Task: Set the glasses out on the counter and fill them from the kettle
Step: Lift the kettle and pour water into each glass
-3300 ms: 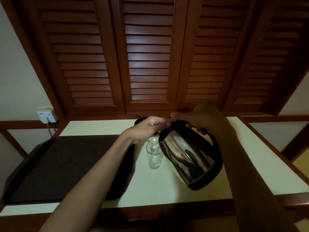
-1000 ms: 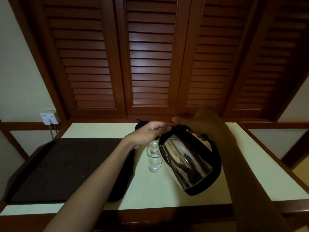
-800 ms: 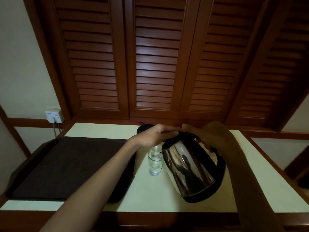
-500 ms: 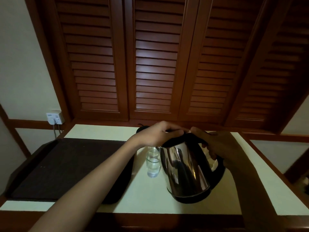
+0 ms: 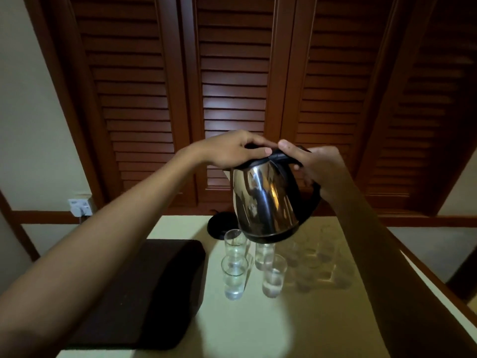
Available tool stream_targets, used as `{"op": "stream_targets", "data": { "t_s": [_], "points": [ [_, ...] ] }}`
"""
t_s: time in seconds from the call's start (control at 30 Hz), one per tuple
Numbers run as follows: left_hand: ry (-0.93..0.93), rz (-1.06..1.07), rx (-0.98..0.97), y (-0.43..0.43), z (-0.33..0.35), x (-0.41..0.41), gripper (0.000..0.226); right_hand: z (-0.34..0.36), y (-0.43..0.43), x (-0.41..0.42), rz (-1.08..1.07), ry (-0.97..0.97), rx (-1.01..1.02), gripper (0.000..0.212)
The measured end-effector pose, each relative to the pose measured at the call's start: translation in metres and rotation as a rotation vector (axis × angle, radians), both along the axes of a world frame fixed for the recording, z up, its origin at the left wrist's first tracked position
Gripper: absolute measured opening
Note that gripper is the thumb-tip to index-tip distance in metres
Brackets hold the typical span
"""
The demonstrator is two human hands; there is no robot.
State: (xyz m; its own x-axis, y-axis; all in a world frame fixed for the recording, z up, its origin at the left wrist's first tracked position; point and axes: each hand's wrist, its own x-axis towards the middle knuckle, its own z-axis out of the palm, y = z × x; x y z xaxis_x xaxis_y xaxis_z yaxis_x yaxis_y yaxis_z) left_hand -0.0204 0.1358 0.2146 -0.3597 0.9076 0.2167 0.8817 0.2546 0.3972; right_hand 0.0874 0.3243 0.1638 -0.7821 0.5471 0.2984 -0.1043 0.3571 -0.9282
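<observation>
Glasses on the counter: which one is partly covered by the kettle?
The back-right glass. The raised kettle hides its rim behind its base; every other rim shows whole.

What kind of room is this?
Probably a drinks corner in a hotel room or home, not a full kitchen: an electric kettle and its base, small glasses on a counter beside a dark tray, and louvred wooden doors behind.

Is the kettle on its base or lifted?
Lifted: left hand and right hand hold the kettle above the glasses; the base lies bare.
</observation>
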Motion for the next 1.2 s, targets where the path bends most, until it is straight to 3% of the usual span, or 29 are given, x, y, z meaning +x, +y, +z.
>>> {"op": "stream_targets", "data": {
  "t_s": [0.33,0.7,0.93,1.2],
  "points": [
    [0.103,0.207,-0.076,0.029,-0.010,-0.092,0.037,-0.026,0.034,-0.130,0.164,0.042,-0.071,0.048],
    [0.075,0.337,-0.131,0.042,-0.100,-0.165,0.035,-0.125,0.059,-0.233,0.382,-0.143,-0.202,0.027],
    [0.032,0.381,-0.177,0.045,-0.133,-0.184,0.034,-0.169,0.061,-0.260,0.392,-0.200,-0.251,0.029],
    [0.021,0.430,-0.220,0.045,-0.148,-0.187,0.041,-0.190,0.063,-0.271,0.463,-0.220,-0.327,0.046]
  ]
}}
